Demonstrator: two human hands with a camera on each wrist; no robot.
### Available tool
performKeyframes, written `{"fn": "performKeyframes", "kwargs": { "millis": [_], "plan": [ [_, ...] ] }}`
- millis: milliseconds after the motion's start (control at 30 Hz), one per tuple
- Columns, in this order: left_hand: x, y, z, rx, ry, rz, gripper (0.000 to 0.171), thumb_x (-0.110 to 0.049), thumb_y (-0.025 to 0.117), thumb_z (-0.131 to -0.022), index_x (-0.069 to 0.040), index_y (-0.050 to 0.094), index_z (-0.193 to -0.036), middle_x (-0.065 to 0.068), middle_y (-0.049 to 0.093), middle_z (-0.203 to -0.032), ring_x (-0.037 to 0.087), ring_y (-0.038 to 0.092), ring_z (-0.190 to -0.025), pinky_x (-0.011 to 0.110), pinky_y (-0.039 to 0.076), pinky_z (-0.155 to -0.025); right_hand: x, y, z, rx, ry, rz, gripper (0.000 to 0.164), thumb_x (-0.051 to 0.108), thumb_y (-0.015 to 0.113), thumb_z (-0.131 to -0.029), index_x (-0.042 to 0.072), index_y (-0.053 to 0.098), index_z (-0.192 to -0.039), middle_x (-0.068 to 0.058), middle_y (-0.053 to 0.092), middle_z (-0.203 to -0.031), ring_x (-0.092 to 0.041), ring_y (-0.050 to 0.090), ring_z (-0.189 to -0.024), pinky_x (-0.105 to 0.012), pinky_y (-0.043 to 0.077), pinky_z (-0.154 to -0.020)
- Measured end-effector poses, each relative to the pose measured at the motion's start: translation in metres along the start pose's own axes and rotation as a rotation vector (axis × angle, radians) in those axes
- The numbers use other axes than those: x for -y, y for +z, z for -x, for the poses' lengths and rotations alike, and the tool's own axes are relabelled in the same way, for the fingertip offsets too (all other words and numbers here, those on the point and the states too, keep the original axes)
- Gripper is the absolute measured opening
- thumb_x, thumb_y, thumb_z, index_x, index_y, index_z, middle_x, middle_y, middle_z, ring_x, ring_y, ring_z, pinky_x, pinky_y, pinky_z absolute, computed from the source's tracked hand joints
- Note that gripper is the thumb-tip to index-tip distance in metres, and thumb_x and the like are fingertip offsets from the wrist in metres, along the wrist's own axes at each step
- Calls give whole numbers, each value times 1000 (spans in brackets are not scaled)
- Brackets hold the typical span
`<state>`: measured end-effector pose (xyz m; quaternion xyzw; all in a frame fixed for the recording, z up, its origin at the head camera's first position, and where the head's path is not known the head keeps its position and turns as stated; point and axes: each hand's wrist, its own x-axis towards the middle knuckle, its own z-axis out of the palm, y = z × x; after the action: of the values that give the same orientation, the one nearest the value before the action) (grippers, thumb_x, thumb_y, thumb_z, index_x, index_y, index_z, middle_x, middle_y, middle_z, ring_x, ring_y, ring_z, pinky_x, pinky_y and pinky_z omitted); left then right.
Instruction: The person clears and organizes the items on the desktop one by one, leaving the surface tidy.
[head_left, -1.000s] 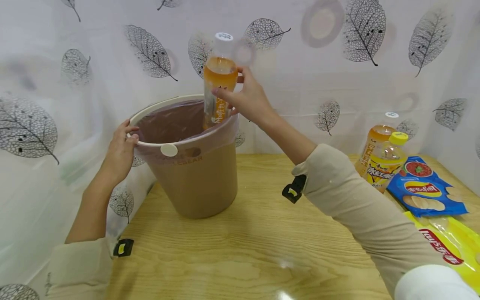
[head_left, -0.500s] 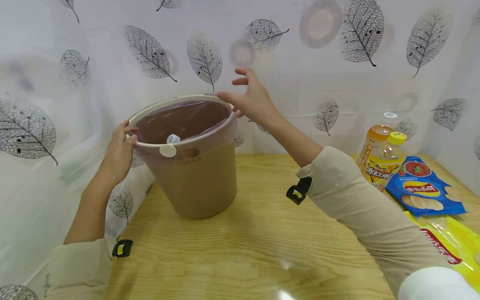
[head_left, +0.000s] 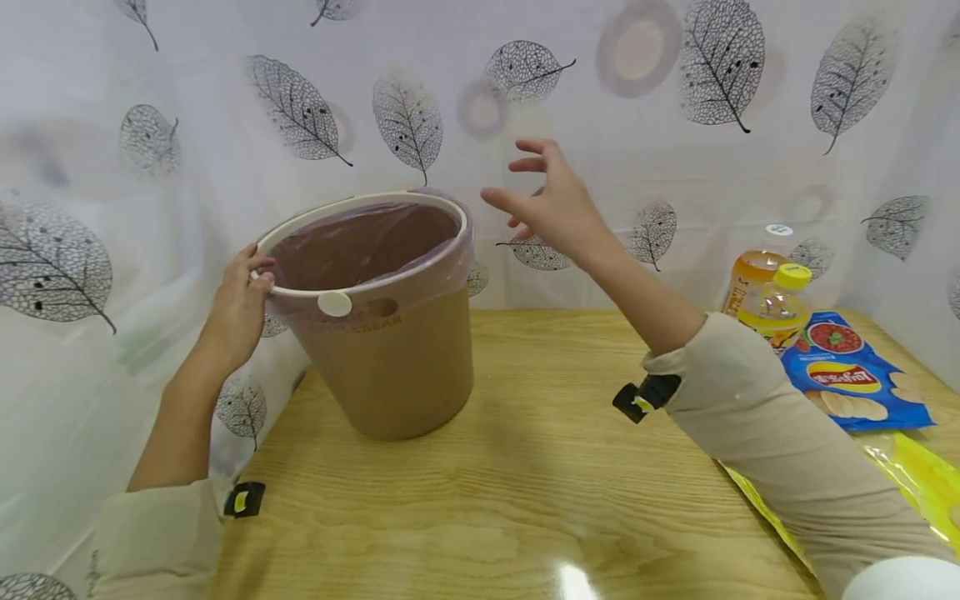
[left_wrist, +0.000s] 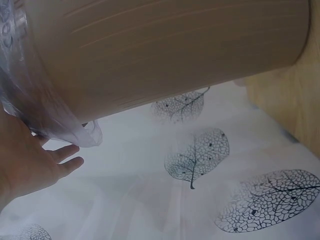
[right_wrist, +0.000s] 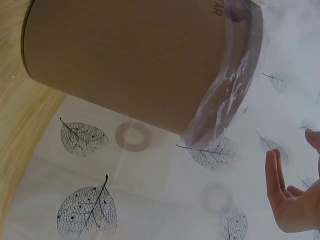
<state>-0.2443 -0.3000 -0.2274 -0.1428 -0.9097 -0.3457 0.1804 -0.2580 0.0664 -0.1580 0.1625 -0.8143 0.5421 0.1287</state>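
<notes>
A brown trash can (head_left: 382,367) with a pale rim and a thin purple liner stands on the wooden table. On the left side of its rim, my left hand (head_left: 238,310) grips the edge. The left wrist view shows this hand (left_wrist: 30,160) partly behind the liner (left_wrist: 60,117), with two fingers outside it. My right hand (head_left: 558,200) is in the air to the right of the can, fingers spread and loosely bent, holding nothing. In the right wrist view the same hand (right_wrist: 295,200) is apart from the can. The can's floor is hidden.
At the right stand an orange-drink bottle (head_left: 756,265) and a yellow-capped bottle (head_left: 780,304). Beside them lie a blue chip bag (head_left: 843,379) and a yellow bag (head_left: 911,475), partly behind the right sleeve (head_left: 780,442). A leaf-patterned curtain (head_left: 600,150) hangs behind.
The orange-drink bottle in my right hand was let go into the trash can; its cap showed briefly, now it is out of sight. My right hand moved right, off the rim. My left hand stayed.
</notes>
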Motion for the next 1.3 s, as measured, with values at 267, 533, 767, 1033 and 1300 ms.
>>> {"fn": "performKeyframes", "kwargs": {
  "millis": [267, 533, 767, 1033, 1300],
  "plan": [
    [0, 0, 0, 3, 4, 12, 51, -24, 18, -98, 12, 29, -133, 20, 3, -150, 44, 0, -132, 62, 1, -100, -11, -38, 25, -50, -9, 27, 73, 29, 69, -81, 15, 28, -140, -4, 44, -132, -22, 60, -78, -27, 52, -59],
    [2, 1, 1, 1, -1, 28, 50, -23, 18, -99, 12, 30, -133, 19, 2, -150, 43, 0, -133, 62, 3, -101, -35, -79, 61, -88, 20, 124, 75, 31, 67, -83, 14, 24, -142, -7, 40, -136, -14, 61, -71, -23, 51, -58],
    [1, 1, 1, -14, 11, 29, 50, -23, 18, -98, 12, 31, -132, 21, 4, -150, 44, 1, -133, 62, 2, -101, -56, -113, 94, -143, 34, 224, 73, 27, 65, -85, 17, 22, -143, -9, 36, -138, -3, 59, -66, -18, 49, -57],
    [1, 2, 1, -16, 17, 33, 50, -22, 18, -98, 12, 30, -132, 21, 4, -150, 43, 1, -133, 61, 3, -101, -82, -151, 129, -232, 133, 301, 73, 27, 63, -87, 26, 18, -144, -1, 30, -144, 4, 57, -63, -20, 45, -45],
    [2, 3, 1, -24, 34, 27, 50, -22, 19, -98, 13, 31, -131, 23, 5, -149, 45, 2, -132, 61, 3, -101, -115, -176, 153, -322, 233, 475, 77, 36, 58, -88, 24, 10, -147, -12, 19, -149, 11, 47, -58, -15, 44, -46]
  ]
}}
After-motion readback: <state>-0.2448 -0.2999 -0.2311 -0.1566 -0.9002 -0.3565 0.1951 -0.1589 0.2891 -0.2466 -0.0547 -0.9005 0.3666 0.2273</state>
